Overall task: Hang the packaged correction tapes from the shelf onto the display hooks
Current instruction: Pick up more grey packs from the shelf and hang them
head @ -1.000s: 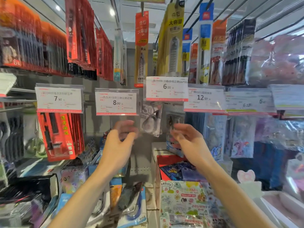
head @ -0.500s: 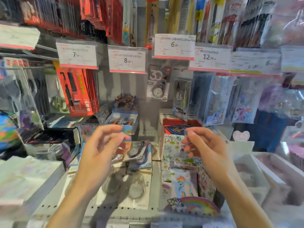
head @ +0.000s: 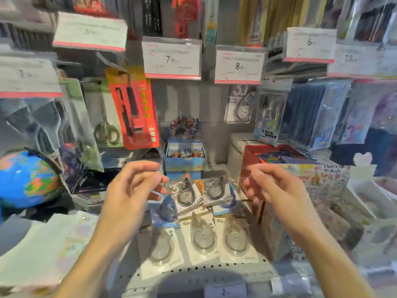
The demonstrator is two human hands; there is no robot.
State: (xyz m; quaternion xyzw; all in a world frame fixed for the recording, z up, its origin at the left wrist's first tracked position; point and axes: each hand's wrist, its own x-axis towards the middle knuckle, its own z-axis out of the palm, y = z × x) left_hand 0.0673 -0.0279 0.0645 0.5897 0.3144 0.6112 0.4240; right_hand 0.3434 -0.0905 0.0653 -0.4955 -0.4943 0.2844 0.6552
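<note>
Several packaged correction tapes lie flat on the grey perforated shelf, white-carded ones in front and darker ones behind. One packaged tape hangs on a display hook under the 8.00 price tag. My left hand hovers above the left side of the pile, fingers loosely curled, holding nothing. My right hand hovers over the right side, also empty with relaxed fingers.
A red pen pack and scissors hang at left. A globe sits far left. A blue card box stands behind the pile, a red box to its right. Price tags jut forward overhead.
Both hands came down from the hook under the price tags to just above the shelf pile. The view tilted down and swung left. A tape now hangs where the hands were.
</note>
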